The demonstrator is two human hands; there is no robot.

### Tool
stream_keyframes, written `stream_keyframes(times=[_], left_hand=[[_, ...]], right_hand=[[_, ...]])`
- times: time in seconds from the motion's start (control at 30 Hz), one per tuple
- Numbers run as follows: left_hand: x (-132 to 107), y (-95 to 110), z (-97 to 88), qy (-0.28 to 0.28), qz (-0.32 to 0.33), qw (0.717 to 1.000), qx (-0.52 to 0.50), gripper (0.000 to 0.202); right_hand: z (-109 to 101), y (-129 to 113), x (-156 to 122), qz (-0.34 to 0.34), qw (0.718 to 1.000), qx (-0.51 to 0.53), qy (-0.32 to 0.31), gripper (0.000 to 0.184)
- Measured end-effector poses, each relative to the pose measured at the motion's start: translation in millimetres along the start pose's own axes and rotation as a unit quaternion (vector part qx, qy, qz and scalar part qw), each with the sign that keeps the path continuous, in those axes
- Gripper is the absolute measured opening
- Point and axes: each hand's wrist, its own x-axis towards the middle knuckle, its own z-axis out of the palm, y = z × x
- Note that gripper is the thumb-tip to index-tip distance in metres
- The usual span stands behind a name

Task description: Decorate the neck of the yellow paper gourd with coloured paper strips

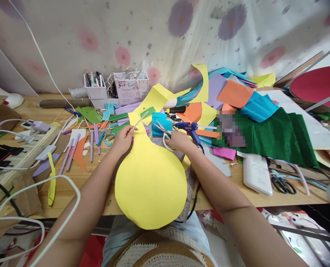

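Note:
A large yellow paper shape [150, 185], round below with a narrow neck, lies over the table's near edge. My left hand [123, 139] pinches the paper at the left side of the neck, fingers closed. My right hand [178, 140] grips a pair of scissors [162, 130] with white handles. Their blades are open and point left toward the neck. A thin strip of yellow paper sticks up from the neck near my left fingers.
Coloured paper sheets and scraps [231, 94] pile up on the wooden table [70, 185]. A blue glue gun [189, 128] lies by my right hand. Purple strips [70, 152], a power strip [23, 152], white pen boxes [131, 87], black scissors [283, 183] and a green sheet [281, 137] surround it.

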Motion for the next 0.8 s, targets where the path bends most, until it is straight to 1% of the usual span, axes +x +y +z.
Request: stream_keyframes(times=[0.07, 0.13, 0.27, 0.3, 0.37, 0.43, 0.47, 0.5, 0.53, 0.63, 0.7, 0.8], left_hand=[[-1, 2, -1.1, -0.006, 0.022, 0.999, 0.043, 0.024], [-1, 5, -2.8, -0.016, 0.037, 0.996, 0.074, 0.024], [-2, 13, -6.2, -0.022, 0.069, 0.987, 0.146, 0.022], [-3, 16, -6.6, -0.030, 0.076, 0.983, 0.165, 0.022], [-4, 23, -6.3, -0.054, 0.086, 0.973, 0.206, 0.023], [-5, 33, -4.7, -0.080, 0.096, 0.962, 0.242, 0.022], [-6, 38, -3.5, -0.094, 0.103, 0.957, 0.254, 0.022], [-6, 43, -2.3, -0.111, 0.113, 0.953, 0.258, 0.021], [-7, 48, -1.2, -0.128, 0.119, 0.950, 0.257, 0.021], [-7, 58, 0.9, -0.160, 0.138, 0.949, 0.234, 0.022], [-6, 60, 1.1, -0.168, 0.147, 0.950, 0.218, 0.023], [-5, 61, -0.5, -0.199, 0.158, 0.949, 0.186, 0.024]], right_hand=[[4, 1, 1, -0.007, 1.000, -0.012, 0.017, 0.039], [6, 3, 0, -0.011, 0.999, -0.014, 0.044, 0.041], [-3, 4, -7, -0.040, 0.996, -0.023, 0.078, 0.047], [-7, 3, -10, -0.048, 0.994, -0.012, 0.100, 0.044], [-13, -4, -13, -0.082, 0.980, 0.025, 0.181, 0.034], [-15, -15, -15, -0.148, 0.954, 0.048, 0.256, 0.030], [-14, -21, -14, -0.182, 0.945, 0.045, 0.270, 0.032], [-11, -28, -14, -0.205, 0.941, 0.036, 0.266, 0.036], [-7, -33, -13, -0.213, 0.943, 0.027, 0.253, 0.039], [4, -42, -13, -0.189, 0.952, 0.022, 0.239, 0.049], [8, -42, -13, -0.176, 0.952, 0.032, 0.247, 0.053], [6, -38, -14, -0.188, 0.950, 0.059, 0.242, 0.054]])
